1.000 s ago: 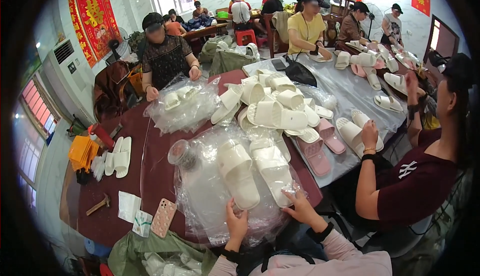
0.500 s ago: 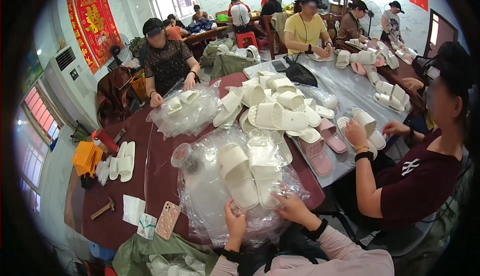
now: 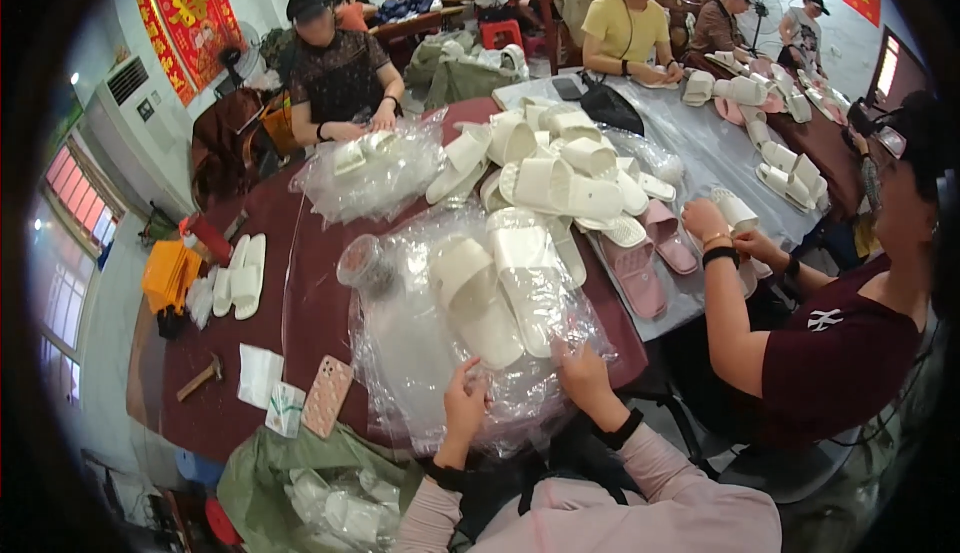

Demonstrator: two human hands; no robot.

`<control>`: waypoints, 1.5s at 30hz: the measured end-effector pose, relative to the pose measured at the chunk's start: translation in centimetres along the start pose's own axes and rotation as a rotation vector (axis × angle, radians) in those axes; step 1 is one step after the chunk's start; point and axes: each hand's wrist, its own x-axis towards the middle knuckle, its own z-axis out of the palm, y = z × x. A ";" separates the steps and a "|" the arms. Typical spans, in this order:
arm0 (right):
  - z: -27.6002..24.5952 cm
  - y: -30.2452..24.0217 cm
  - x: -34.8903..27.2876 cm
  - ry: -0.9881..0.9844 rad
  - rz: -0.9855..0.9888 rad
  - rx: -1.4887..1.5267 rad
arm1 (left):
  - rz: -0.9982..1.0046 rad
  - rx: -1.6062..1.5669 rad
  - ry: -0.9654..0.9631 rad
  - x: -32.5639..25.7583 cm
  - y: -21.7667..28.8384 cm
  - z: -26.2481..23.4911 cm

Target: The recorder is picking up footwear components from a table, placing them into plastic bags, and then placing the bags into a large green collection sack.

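My left hand (image 3: 462, 405) and my right hand (image 3: 585, 378) both pinch the near edge of a heap of clear plastic bags (image 3: 420, 353) on the dark red table (image 3: 300, 303). On that plastic, just beyond my fingers, lie two cream slippers: one (image 3: 475, 298) to the left, one (image 3: 525, 273) to the right, soles up and side by side. A big pile of cream slippers (image 3: 555, 173) rises behind them. Two pink slippers (image 3: 650, 253) lie to the right of it.
A phone in a pink case (image 3: 327, 396), paper slips (image 3: 262, 375) and a hammer (image 3: 200, 380) lie at the table's left. A slipper pair (image 3: 240, 275) sits further left. A green bag (image 3: 300, 493) with bagged slippers is below. Several people work around the tables, one close on my right (image 3: 830, 343).
My hands have shifted a little along the plastic's near edge, the left one lower. The person on my right drew their hands together over a slipper.
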 end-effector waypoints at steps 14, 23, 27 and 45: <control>-10.3 -6.1 2.6 -0.195 -0.250 -0.019 | -0.077 -0.302 -0.174 -3.5 5.8 -0.3; -9.4 -5.5 4.9 0.015 -0.271 0.015 | 0.049 -0.257 -0.464 -8.3 8.9 0.6; -9.0 -5.2 5.6 0.169 -0.151 0.205 | 0.118 -0.112 -0.412 -11.1 10.8 -1.7; -9.0 -18.1 2.0 -0.733 0.550 1.706 | -0.539 1.177 -0.222 -21.2 3.8 -9.2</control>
